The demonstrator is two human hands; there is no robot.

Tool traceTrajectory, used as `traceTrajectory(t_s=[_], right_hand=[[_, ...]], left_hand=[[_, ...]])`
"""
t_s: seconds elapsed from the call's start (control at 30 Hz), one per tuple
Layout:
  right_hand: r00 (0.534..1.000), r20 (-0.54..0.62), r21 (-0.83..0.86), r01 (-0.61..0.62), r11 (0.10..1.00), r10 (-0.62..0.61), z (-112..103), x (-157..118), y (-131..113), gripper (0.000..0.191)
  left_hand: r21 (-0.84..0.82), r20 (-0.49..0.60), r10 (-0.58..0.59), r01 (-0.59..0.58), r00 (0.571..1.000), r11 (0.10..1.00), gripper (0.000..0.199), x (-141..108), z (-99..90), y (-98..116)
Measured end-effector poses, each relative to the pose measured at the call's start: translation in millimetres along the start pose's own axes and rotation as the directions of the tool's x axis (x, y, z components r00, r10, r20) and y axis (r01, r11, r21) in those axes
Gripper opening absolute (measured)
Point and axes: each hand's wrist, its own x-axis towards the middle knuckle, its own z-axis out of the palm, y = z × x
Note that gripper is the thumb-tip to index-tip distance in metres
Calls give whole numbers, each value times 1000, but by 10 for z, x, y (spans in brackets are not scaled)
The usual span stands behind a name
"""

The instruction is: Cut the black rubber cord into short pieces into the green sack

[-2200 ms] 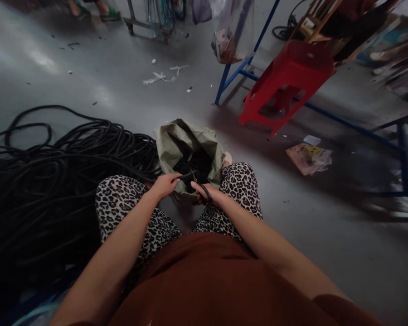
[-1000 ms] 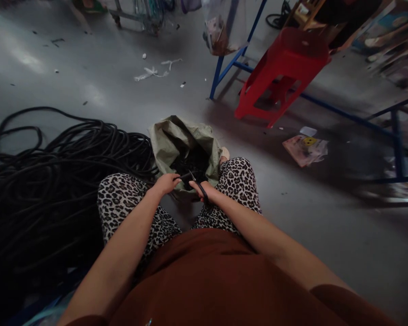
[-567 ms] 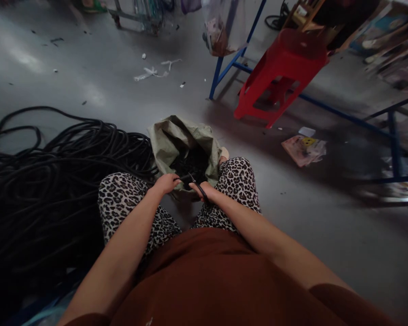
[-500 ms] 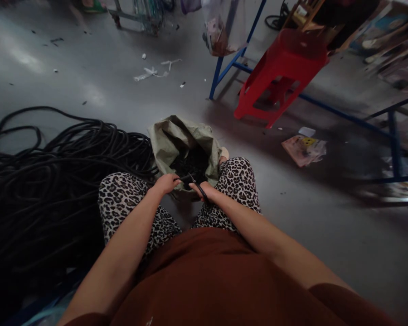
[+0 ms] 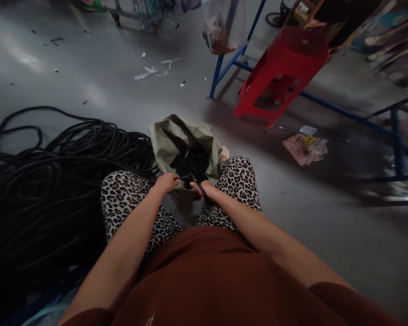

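My left hand (image 5: 167, 182) is closed on a length of black rubber cord (image 5: 184, 177), whose end points toward my other hand. In my right hand (image 5: 206, 189) is a pair of scissors (image 5: 201, 189) with dark handles, the blades at the cord's end. Both hands are over the near rim of an open greenish woven sack (image 5: 161, 145), between my knees. Small black pieces (image 5: 190, 164) lie inside it. A big tangled heap of black cord (image 5: 61, 163) is on the floor to the left, reaching up to the sack.
A red plastic stool (image 5: 282, 68) stands ahead to the right, beside a blue metal frame (image 5: 221, 74) with a clear plastic bag (image 5: 224, 31) hanging on it. Printed packets (image 5: 306, 147) and white scraps (image 5: 151, 71) lie on the grey floor.
The scissor blades, spread apart earlier, look closer together now at the cord's end. Both hands stay in nearly the same place over the sack.
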Motion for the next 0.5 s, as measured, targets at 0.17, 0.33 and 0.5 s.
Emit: traceTrajectory(t_s=[0.17, 0.33, 0.5], right_hand=[[999, -20, 10, -43, 999, 43, -18, 50, 11, 54], [995, 58, 113, -91, 989, 85, -19, 44, 20, 61], [990, 130, 137, -73, 988, 55, -4, -19, 11, 61]], left_hand=[[5, -22, -21, 21, 1000, 1000, 34, -14, -41, 5], [-12, -98, -25, 24, 995, 1000, 38, -27, -97, -3], [-33, -142, -30, 25, 989, 999, 40, -35, -119, -5]])
